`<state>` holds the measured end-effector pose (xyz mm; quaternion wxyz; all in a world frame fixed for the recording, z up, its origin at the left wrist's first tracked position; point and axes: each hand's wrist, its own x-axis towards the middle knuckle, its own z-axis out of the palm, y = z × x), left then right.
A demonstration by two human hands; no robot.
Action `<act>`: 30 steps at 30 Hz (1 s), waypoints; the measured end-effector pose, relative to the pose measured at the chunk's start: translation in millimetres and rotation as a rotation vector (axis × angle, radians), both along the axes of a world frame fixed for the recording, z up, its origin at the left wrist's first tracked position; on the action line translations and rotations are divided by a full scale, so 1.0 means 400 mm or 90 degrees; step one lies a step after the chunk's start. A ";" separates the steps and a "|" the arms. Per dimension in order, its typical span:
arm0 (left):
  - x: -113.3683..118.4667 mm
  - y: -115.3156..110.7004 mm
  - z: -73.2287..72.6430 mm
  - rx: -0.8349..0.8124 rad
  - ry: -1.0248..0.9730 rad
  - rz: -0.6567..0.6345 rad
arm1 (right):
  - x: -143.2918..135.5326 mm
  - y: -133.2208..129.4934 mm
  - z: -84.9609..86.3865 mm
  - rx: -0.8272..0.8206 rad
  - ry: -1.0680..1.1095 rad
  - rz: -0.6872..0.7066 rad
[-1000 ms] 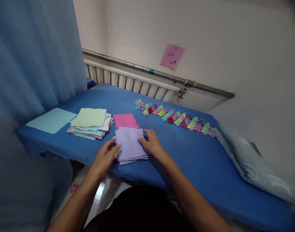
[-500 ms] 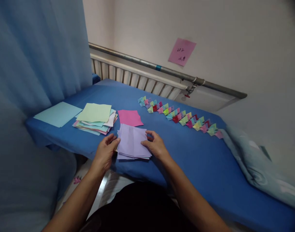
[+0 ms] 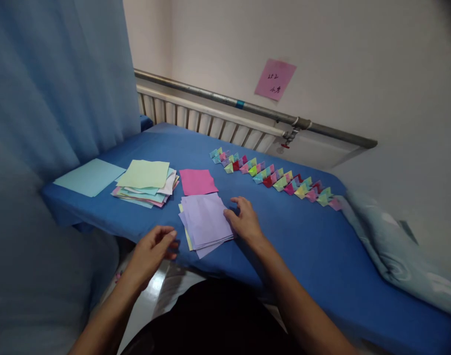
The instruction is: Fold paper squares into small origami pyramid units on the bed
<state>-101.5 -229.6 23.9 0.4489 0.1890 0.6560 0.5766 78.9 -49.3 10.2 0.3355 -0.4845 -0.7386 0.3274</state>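
Observation:
A loose stack of purple paper squares (image 3: 206, 219) lies on the blue cloth near the front edge, its sheets fanned and a yellow one showing at the left. My left hand (image 3: 155, 249) is off the stack to its left, fingers apart and holding nothing. At the stack's right edge rests my right hand (image 3: 244, 220), its thumb near or on the top sheet and the fingers apart. Just behind the stack lies a bright pink sheet (image 3: 198, 182).
A mixed paper pile (image 3: 146, 174) and pale blue sheets (image 3: 90, 177) lie to the left. Folded colourful paper pieces (image 3: 273, 176) stand in rows at the back right. A rolled blanket (image 3: 395, 251) lies far right, a curtain (image 3: 62, 88) hangs left.
My left hand has let go of the purple stack and moved left and down. My right hand has shifted slightly right. The stack now lies lower and more fanned, with yellow showing.

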 end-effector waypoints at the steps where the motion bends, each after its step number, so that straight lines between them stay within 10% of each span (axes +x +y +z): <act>1: -0.003 -0.014 -0.005 -0.010 0.008 -0.022 | -0.003 0.001 0.005 0.011 -0.016 0.006; 7: -0.013 -0.054 -0.046 -0.090 0.020 -0.099 | -0.056 -0.026 0.019 0.049 -0.165 0.085; 19: -0.017 -0.047 -0.070 -0.045 -0.163 0.050 | -0.108 -0.169 0.000 0.083 -0.176 0.252; 30: -0.021 -0.064 -0.071 0.030 -0.194 0.149 | 0.056 -0.102 -0.033 0.052 -0.019 0.031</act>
